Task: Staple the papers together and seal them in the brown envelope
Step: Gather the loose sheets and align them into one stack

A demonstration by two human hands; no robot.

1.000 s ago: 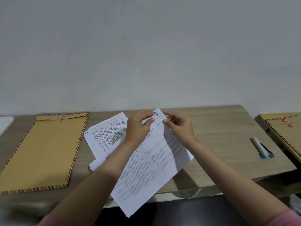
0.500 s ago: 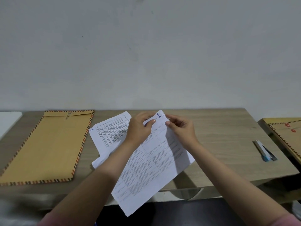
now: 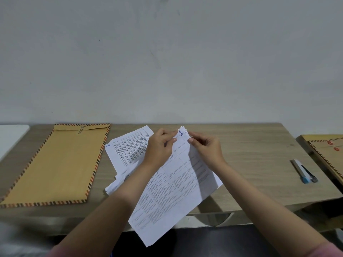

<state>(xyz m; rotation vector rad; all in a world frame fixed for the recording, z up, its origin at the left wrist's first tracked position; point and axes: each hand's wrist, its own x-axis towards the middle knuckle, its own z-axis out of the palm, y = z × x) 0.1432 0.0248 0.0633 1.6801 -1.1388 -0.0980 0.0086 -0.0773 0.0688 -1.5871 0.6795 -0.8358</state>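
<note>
Head view. Nearest the camera, two bare forearms with pink sleeve edges reach forward over the near edge of the wooden tabletop (image 3: 250,145). A printed sheet (image 3: 172,184), marked with a handwritten blue "1" at its far corner, is lifted at an angle; its near corner hangs past the tabletop edge. The left hand (image 3: 159,147) and right hand (image 3: 206,147) meet at that far corner, the fingers (image 3: 171,135) of each pressed together and pinching the paper's top edge from either side. Beneath and to the left, further printed papers (image 3: 128,149) lie loosely fanned on the tabletop, partly covered by the left wrist. The brown envelope (image 3: 55,164), edged with striped trim, lies flat at the left, apart from the papers, its flap toward the wall with a paper clip (image 3: 81,129) on it. A stapler (image 3: 304,171) lies at the right, well apart from both hands. A second striped envelope (image 3: 330,154) rests on a separate surface at far right. A plain wall (image 3: 167,62) stands behind.
</note>
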